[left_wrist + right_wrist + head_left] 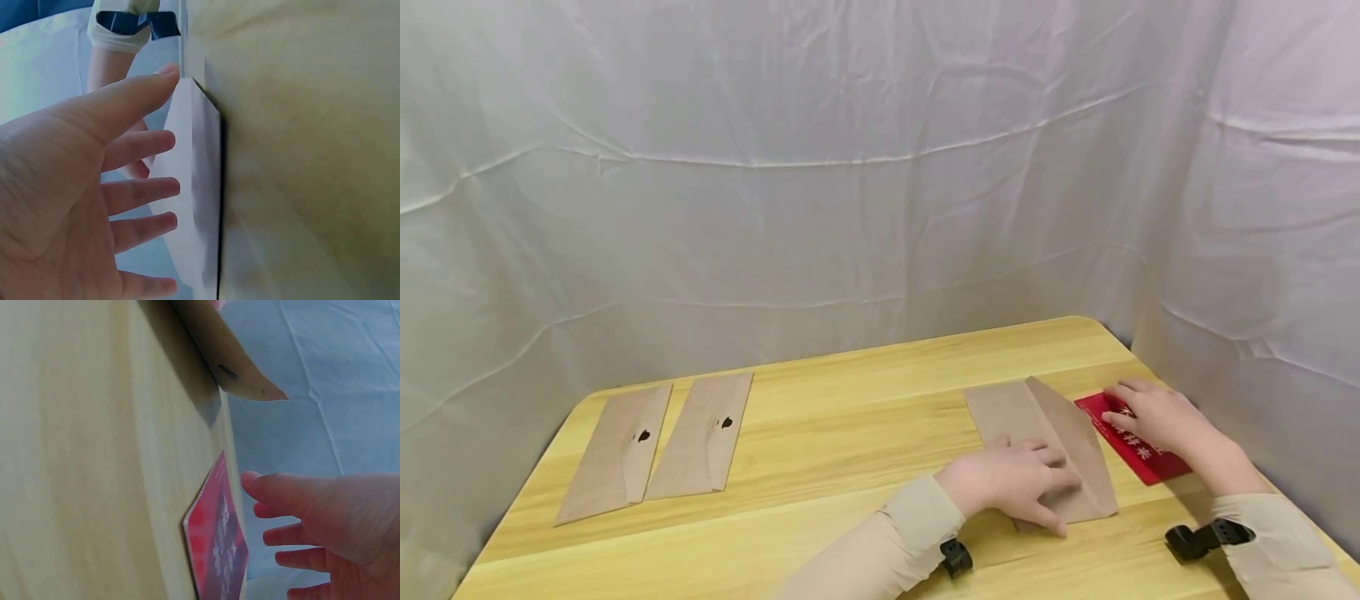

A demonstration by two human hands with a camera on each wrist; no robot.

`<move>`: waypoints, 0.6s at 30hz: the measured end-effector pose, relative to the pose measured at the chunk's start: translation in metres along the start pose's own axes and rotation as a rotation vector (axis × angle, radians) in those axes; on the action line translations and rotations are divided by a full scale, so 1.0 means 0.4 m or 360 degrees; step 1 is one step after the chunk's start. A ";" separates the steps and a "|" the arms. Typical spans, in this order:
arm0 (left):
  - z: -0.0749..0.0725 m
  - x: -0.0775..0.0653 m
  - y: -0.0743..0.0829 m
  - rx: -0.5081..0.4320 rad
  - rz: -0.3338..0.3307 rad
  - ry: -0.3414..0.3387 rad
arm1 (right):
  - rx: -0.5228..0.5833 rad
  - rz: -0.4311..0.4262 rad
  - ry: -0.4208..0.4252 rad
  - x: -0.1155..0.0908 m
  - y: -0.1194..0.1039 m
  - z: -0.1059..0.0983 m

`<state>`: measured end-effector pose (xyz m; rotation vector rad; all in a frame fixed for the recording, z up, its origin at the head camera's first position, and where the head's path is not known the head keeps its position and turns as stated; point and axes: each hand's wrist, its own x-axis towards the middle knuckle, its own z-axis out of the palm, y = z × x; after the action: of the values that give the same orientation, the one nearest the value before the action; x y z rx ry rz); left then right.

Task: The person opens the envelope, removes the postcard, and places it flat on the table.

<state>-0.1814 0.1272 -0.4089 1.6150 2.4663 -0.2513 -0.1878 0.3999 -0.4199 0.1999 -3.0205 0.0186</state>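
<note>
A brown paper envelope [996, 408] lies on the right half of the table with its flap [1078, 433] raised, facing right. Over its lower part is my left hand [1018, 483], fingers spread and loosely extended; the left wrist view shows the fingertips beside the pale envelope [187, 137]. Farther right lies a flat red card or packet [1156, 468] with white characters. My right hand [1161, 421] hovers close over its upper right part, fingers apart and slightly bent. In the right wrist view, nothing shows between those fingers and the red piece [215, 544].
Two more brown envelopes, one [606, 450] at the far left and one [703, 442] beside it, lie with flaps folded down and a small dark mark on each. A pale cloth curtain [820, 233] surrounds the wooden table [850, 417] at the back and sides.
</note>
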 end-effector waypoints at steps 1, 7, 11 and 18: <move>0.000 -0.007 0.001 0.0025 0.0004 0.0005 | -0.0004 -0.0004 0.0015 0.001 -0.001 -0.002; 0.004 -0.055 0.004 0.0118 0.0065 0.0091 | -0.0001 -0.0015 0.0103 0.003 -0.016 -0.018; 0.014 -0.092 -0.006 0.0120 0.0103 0.0179 | 0.0000 -0.0018 0.0185 0.002 -0.035 -0.030; 0.030 -0.165 -0.045 0.0029 0.0115 0.0303 | -0.0010 -0.0071 0.0316 0.007 -0.084 -0.056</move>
<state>-0.1711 0.0586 -0.4036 1.8087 2.5413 -0.1148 -0.1837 0.3668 -0.3970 0.2488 -2.8174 0.0240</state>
